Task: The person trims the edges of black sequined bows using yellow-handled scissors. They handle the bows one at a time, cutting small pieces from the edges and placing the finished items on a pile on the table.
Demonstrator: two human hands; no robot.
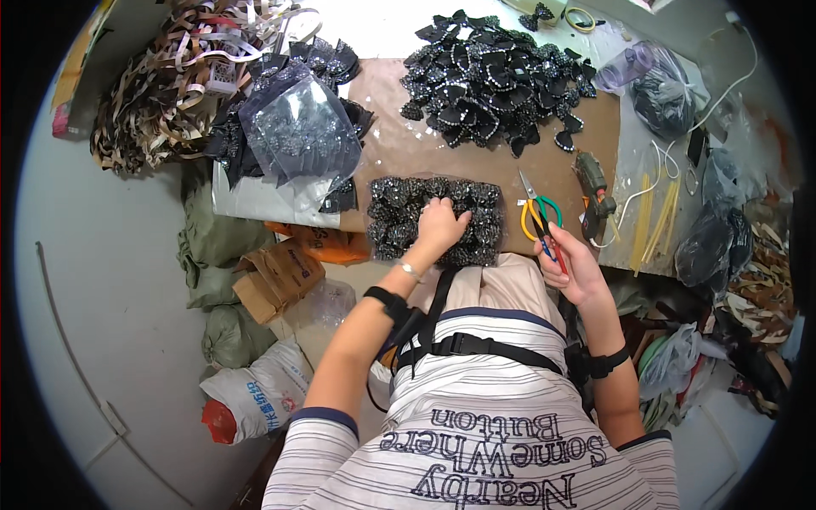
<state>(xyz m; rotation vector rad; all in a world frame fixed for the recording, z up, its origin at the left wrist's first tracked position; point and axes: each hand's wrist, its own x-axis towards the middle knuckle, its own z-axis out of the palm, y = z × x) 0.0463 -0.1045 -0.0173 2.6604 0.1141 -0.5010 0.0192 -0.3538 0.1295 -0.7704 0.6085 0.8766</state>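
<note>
A pack of black glittery ornaments in clear plastic (391, 225) lies at the table's near edge, just in front of my body. My left hand (440, 224) rests on top of it, thumb spread away from the fingers, whose tips are partly hidden among the ornaments. To its right my right hand (580, 270) is closed round a small hand tool with red and dark handles (558, 255); its exact kind is hard to make out. Just beyond that hand lie scissors with yellow and green handles (529, 189), blades pointing away from me.
Black sparkly bows (497, 81) are heaped at the far middle. At far left are ribbon strips (161, 110) and a clear bag of dark pieces (302, 127). A glue gun (592, 183) with a white cord and yellow glue sticks (656, 221) lie right. A cardboard box (280, 276) stands below left.
</note>
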